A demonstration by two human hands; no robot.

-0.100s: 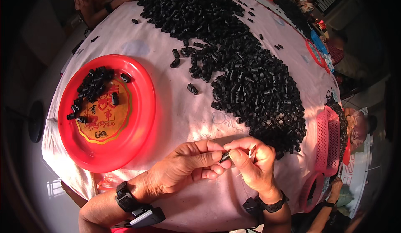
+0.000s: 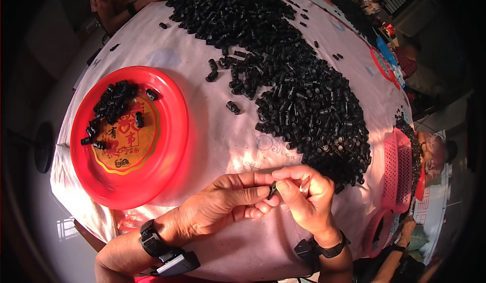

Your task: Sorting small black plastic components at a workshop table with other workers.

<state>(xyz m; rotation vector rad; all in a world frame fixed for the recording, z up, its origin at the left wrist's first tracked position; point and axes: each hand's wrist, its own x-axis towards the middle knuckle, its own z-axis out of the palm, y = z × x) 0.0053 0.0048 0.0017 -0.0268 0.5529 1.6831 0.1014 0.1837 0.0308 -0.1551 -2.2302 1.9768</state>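
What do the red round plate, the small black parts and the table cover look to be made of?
Red round plate: likely glossy plastic, its rim shining. Small black cylindrical parts: seemingly moulded plastic, dull sheen, uniform shapes. Pale pink table cover: probably thin cloth, wrinkled and draped over the edge. The left hand and right hand pinch one part.

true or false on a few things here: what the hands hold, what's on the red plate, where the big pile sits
1. Both hands, left hand and right hand, pinch one small black part between their fingertips. True.
2. The red plate is bare. False: a cluster of black parts lies on its far left side.
3. The big black pile lies on the pink tablecloth. True.
4. The red plate sits to the right of the hands. False: it is to their left.
5. Both wrists are bare. False: each wears a dark band.
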